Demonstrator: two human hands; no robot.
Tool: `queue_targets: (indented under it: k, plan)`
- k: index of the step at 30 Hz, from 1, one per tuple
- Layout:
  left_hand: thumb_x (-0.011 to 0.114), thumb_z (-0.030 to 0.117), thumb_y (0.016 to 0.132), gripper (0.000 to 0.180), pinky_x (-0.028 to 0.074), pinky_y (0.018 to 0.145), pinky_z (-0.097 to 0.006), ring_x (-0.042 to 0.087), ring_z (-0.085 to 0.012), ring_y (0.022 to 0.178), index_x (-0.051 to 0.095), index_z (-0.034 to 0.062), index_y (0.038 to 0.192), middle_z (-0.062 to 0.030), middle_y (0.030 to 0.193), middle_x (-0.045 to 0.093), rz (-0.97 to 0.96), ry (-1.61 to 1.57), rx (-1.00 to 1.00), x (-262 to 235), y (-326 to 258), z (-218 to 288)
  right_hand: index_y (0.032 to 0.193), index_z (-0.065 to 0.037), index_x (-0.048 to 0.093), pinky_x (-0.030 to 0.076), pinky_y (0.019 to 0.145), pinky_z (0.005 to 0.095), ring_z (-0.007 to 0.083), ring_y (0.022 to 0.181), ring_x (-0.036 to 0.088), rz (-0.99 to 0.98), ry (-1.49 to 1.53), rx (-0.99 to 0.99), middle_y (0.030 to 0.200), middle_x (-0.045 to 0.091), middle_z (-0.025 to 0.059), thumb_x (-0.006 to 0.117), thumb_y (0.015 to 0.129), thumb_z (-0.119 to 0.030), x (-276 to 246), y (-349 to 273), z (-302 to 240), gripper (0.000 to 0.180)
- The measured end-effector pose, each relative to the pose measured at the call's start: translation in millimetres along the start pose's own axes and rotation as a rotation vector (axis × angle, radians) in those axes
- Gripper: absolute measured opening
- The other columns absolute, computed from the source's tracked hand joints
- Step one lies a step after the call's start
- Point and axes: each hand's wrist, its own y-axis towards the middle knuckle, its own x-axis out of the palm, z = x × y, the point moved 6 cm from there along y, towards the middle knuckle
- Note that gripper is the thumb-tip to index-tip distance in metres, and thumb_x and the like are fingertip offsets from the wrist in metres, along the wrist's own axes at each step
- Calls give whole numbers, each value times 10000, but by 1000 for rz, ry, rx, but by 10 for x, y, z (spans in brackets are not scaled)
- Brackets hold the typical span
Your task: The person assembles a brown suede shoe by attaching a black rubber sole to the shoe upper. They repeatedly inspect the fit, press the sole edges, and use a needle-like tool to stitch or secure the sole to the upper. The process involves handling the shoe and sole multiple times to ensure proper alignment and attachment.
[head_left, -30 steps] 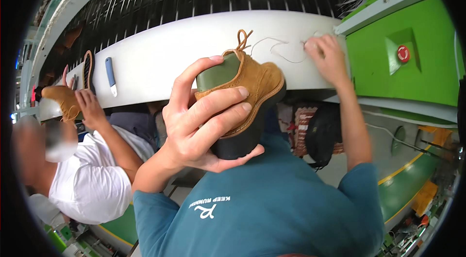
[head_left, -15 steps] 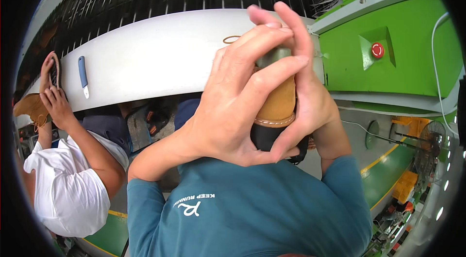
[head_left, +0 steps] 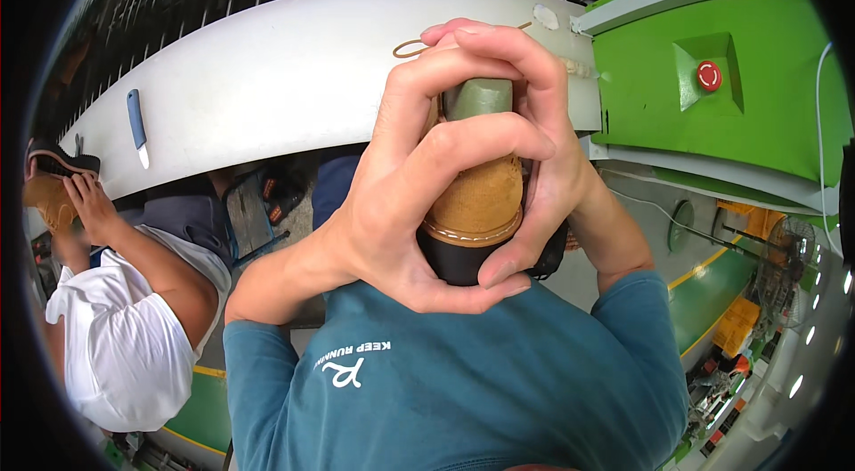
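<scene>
Both my hands wrap around a tan boot (head_left: 476,199) with a pale stitched seam above its black sole, held in front of my chest at the near edge of the white table. A smooth green block (head_left: 485,99) shows beyond the tan upper, between my fingers. My left hand (head_left: 387,168) grips from the left, one finger across the upper and the thumb along the sole. Closed over the right side is my right hand (head_left: 557,146), its thumb near the sole. At the far end the fingers of both hands meet. Much of the boot is hidden.
A blue-handled knife (head_left: 136,128) lies on the white table (head_left: 258,70) at left. Beyond my hands is a thin brown loop (head_left: 410,49). A green machine (head_left: 641,70) with a red stop button (head_left: 709,76) stands right. At far left a co-worker (head_left: 125,328) handles another tan boot (head_left: 52,199).
The boot has tilted and come slightly left in my hands, showing more of its tan upper and the green block. My raised fingers have curled down. The co-worker's boot has turned.
</scene>
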Motion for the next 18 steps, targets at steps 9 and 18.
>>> queue_targets:
  k: [9, 18]
  plan:
    - [1021, 304, 613, 911, 464, 1157, -512, 529, -405, 1410, 637, 23, 1391, -244, 1501, 450, 45, 36, 51, 100, 109, 60, 1640, -38, 393, 414, 1237, 501, 356, 1492, 487, -24, 115, 31, 1577, 496, 219, 1058, 570, -423, -92, -87, 120, 1317]
    - [1081, 435, 575, 1452, 347, 1296, -494, 342, -422, 1610, 273, -16, 1693, -276, 1690, 340, 213, 12, 187, 416, 368, -60, 1771, -56, 209, 428, 1273, 468, 341, 1544, 494, 308, 440, 444, 1708, 426, 234, 951, 722, -355, -554, -222, -207, 1319]
